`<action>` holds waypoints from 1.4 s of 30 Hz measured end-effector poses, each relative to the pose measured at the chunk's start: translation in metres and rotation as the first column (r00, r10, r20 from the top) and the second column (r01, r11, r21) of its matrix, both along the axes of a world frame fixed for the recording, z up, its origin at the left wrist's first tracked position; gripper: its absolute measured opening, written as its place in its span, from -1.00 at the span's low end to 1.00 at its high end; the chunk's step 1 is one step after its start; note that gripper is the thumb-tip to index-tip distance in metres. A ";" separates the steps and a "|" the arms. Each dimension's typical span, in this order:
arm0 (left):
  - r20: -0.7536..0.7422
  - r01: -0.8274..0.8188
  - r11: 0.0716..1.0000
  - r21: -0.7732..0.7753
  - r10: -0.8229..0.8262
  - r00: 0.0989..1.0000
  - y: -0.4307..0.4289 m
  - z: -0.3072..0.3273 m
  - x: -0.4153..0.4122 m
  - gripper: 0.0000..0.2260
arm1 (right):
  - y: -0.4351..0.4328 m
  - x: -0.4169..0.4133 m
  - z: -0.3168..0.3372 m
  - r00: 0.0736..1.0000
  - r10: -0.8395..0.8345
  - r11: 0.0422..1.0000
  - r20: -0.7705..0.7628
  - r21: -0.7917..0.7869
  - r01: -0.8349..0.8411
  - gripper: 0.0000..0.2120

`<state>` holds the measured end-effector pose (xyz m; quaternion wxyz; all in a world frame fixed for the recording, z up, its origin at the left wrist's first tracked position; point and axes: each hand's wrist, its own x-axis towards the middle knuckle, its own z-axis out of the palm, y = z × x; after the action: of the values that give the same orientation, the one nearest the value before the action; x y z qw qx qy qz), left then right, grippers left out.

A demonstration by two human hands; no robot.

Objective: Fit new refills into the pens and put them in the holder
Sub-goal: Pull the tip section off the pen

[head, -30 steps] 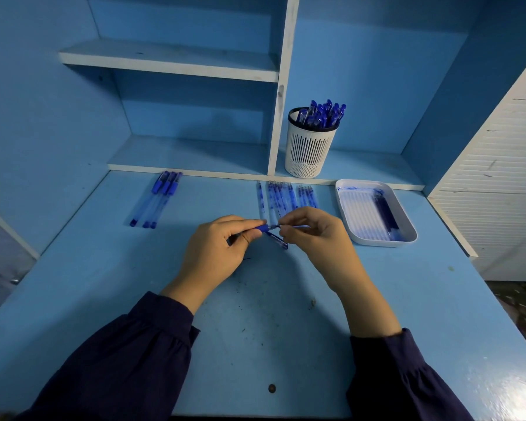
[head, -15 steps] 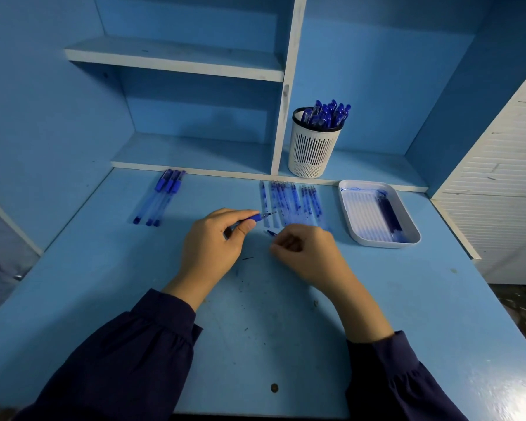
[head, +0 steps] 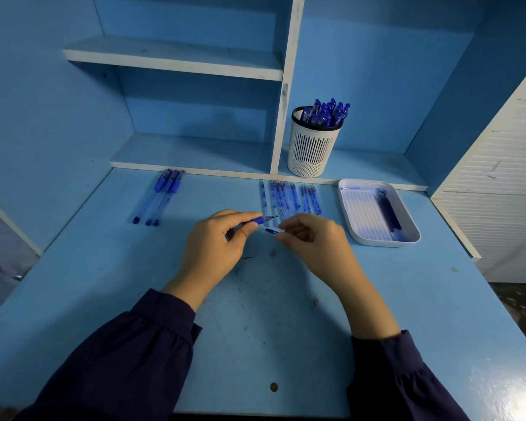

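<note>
Mid-worktop, a little short of the back edge: blue-gripped clear plastic pen (head: 257,221) held nearly level, metal tip pointing right, barrel hidden in the palm. Left hand (head: 213,247) is clamped on it, thumb and forefinger closed round the blue grip. Right hand (head: 312,241) sits just right of the tip, not touching the pen, with its fingers curled inward. Its fingertips (head: 281,230) meet a small dark-blue piece (head: 271,230) just below the pen tip. Pinched or only touched, cannot tell, and what the piece is, cannot tell either (too small).

Just behind both hands a row of thin clear refills with blue ink specks (head: 289,198) lies side by side near the back edge, running front to back, one set slightly apart on the left of the row. Toward the back left corner lie three capped blue-and-clear pens (head: 160,196), touching each other, caps to the back.

At the right edge sits a white rectangular plastic tray (head: 351,232), ink-smeared inside, with dark refills (head: 389,212) along its right wall. Behind the back edge, on the low shelf beside the white upright divider (head: 286,86), stands a white slotted round holder (head: 312,150) with capped blue pens (head: 327,112) upright in it.

Pale blue worktop (head: 286,314) is scuffed with dark marks near the front. Dark navy sleeves (head: 128,354) cover both forearms.
</note>
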<state>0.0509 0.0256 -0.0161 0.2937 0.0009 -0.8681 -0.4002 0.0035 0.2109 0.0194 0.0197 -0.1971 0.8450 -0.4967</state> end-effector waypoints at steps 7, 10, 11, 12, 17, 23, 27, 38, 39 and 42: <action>-0.004 0.084 0.995 -0.045 -0.085 0.996 0.004 0.000 0.000 -0.82 | -0.006 0.005 0.005 0.996 0.032 0.965 0.083 -0.262 -0.009 -0.84; -0.002 0.096 0.995 -0.029 -0.096 0.995 0.005 0.000 0.001 -0.82 | -0.006 0.003 0.004 0.996 0.043 0.979 0.073 -0.201 -0.027 -0.96; -0.005 0.096 0.995 -0.027 -0.096 0.995 0.005 0.000 0.001 -0.82 | -0.005 0.002 0.004 0.996 0.046 0.979 0.075 -0.199 -0.030 -0.95; -0.009 0.094 0.995 -0.027 -0.094 0.996 0.004 0.000 0.001 -0.82 | -0.003 0.001 0.003 0.996 0.040 0.979 0.075 -0.205 -0.023 -0.93; -0.034 0.064 0.998 -0.006 -0.064 0.997 0.003 0.000 0.001 -0.83 | 0.000 -0.003 0.006 0.989 -0.081 0.887 0.127 -0.443 0.130 -0.85; 0.008 0.067 0.998 -0.016 -0.067 0.998 0.004 -0.001 0.001 -0.79 | 0.001 -0.001 0.009 0.957 -0.257 0.736 0.131 -0.615 0.282 -0.81; -0.017 0.091 0.996 0.021 -0.091 0.996 0.006 0.000 0.003 -0.76 | -0.006 0.006 0.010 0.957 -0.228 0.661 0.182 -0.692 0.289 -0.82; -0.010 0.079 0.996 0.034 -0.078 0.997 0.009 0.000 0.004 -0.76 | -0.009 -0.002 0.011 0.941 -0.263 0.637 0.211 -0.695 0.334 -0.80; -0.004 0.071 0.997 0.031 -0.071 0.997 0.010 0.000 0.004 -0.78 | -0.008 -0.006 0.012 0.934 -0.288 0.620 0.212 -0.702 0.351 -0.82; -0.006 0.058 0.998 -0.008 -0.058 0.998 0.012 0.000 0.003 -0.80 | -0.011 -0.017 0.015 0.918 -0.343 0.593 0.199 -0.712 0.376 -0.84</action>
<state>0.0538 0.0376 -0.0156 0.2844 -0.0268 -0.8685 -0.4050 -0.0136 0.2004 0.0349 -0.1449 -0.0034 0.5930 -0.7921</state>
